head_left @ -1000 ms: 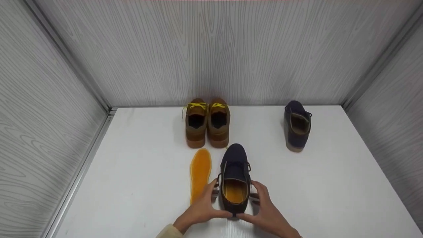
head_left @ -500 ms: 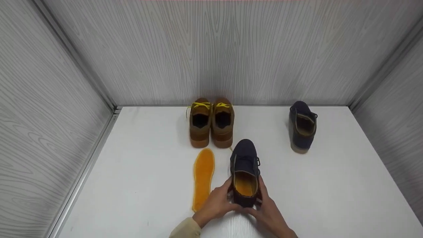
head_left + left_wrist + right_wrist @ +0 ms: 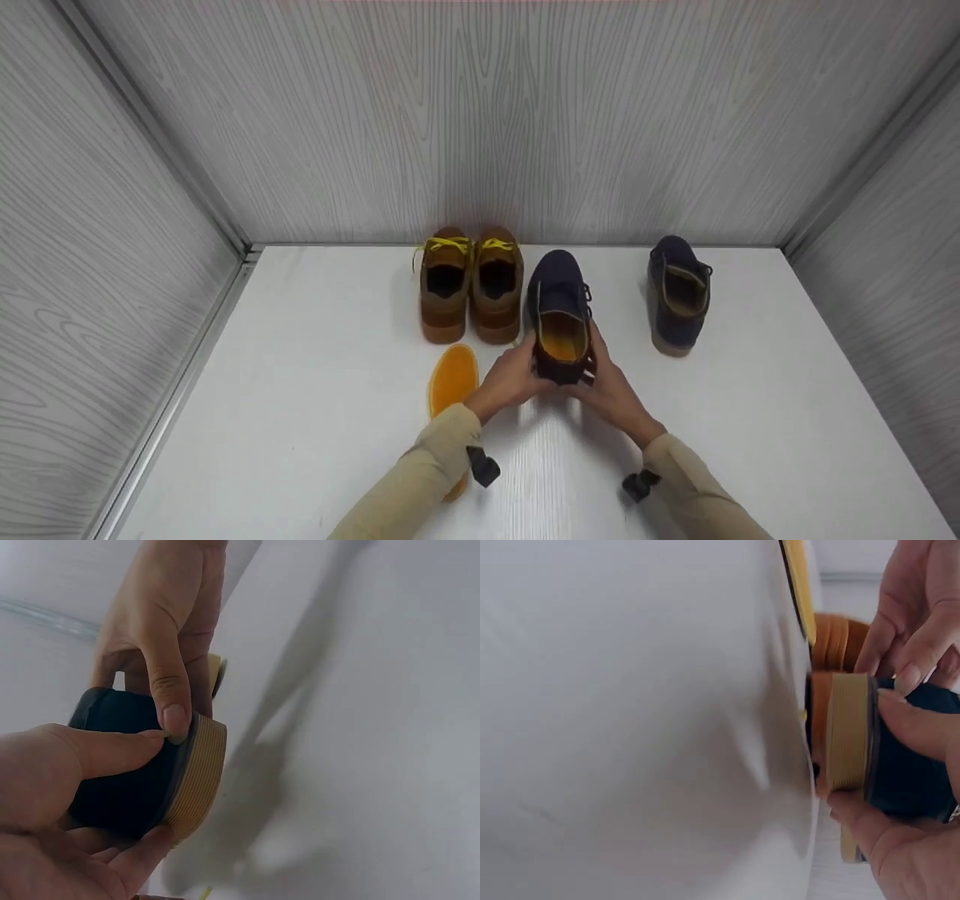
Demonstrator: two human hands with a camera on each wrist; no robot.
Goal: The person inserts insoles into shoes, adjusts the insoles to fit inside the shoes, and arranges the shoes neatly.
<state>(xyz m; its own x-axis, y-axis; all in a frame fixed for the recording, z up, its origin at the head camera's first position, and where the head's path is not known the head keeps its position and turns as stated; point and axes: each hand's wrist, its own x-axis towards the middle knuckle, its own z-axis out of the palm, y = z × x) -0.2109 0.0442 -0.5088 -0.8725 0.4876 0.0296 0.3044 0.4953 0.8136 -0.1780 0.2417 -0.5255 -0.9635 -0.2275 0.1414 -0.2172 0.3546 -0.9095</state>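
Observation:
A dark navy lace-up shoe (image 3: 556, 277) is held up off the white table, toe pointing away, with an orange insole (image 3: 562, 339) inside it. My left hand (image 3: 516, 377) grips the left side of its heel, and my right hand (image 3: 611, 388) grips the right side. In the left wrist view both thumbs meet on the back of the navy heel (image 3: 124, 791), above a tan ribbed sole (image 3: 201, 787). The right wrist view has the same heel (image 3: 911, 772) between the hands. Another orange insole (image 3: 454, 375) lies on the table, partly covered by my left forearm.
A pair of brown shoes with yellow laces (image 3: 495, 300) stands just left of the held shoe. Farther right is a second navy shoe (image 3: 679, 300). Grey wood-grain panels (image 3: 480, 120) enclose the white table (image 3: 330, 390) at the back and sides.
Both hands have closed around the heel and lifted the navy shoe. They have carried it forward, from beside the loose insole to beside the brown shoes.

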